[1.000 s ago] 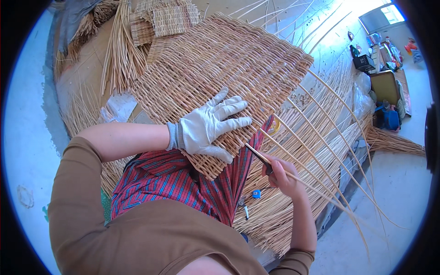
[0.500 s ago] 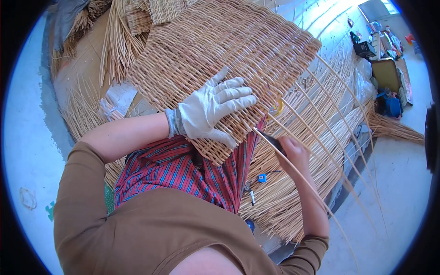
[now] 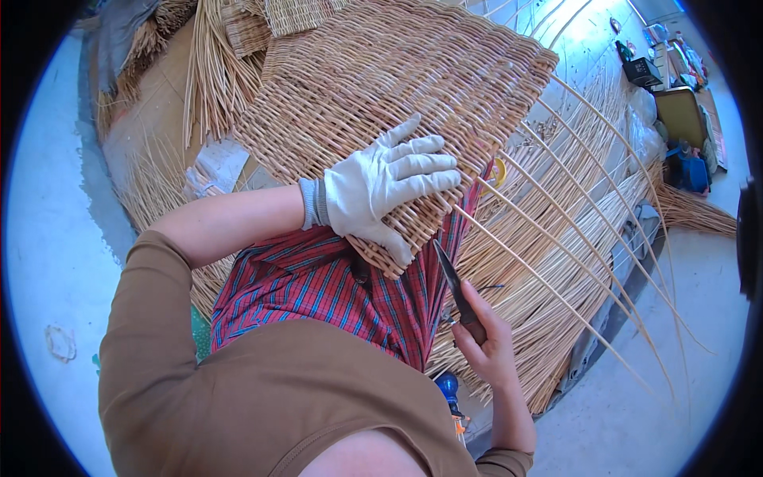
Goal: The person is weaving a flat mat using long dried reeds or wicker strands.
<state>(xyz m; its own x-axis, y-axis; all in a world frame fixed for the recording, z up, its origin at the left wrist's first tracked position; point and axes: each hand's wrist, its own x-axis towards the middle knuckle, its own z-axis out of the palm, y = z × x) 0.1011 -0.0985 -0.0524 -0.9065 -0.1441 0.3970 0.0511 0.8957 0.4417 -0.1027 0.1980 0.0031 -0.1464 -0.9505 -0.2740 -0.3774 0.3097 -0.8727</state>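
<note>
A woven wicker panel point(image 3: 381, 103) of brown rods lies slanted across my lap. My left hand point(image 3: 393, 179), in a white glove, rests flat on the panel near its near right corner, fingers spread. Long pale rods point(image 3: 556, 207) stick out from the panel's right edge and bend down toward the floor. Bare and closed round a grip, my right hand point(image 3: 489, 342) holds a dark, pointed knife point(image 3: 451, 274). The knife's tip points up, just below the panel's corner and apart from the nearest rod point(image 3: 540, 278).
Loose rods point(image 3: 520, 334) cover the floor on the right. More bundled rods point(image 3: 213, 79) lie at the far left beside small woven pieces point(image 3: 294, 16). A yellow tape roll point(image 3: 497, 173) shows past the panel's edge. A black crate point(image 3: 641, 73) and blue container point(image 3: 690, 171) stand far right.
My right hand has drawn the knife back from the corner, down and toward me. The rod that lay along the knife now stands free. My left hand and the panel shifted slightly in view.
</note>
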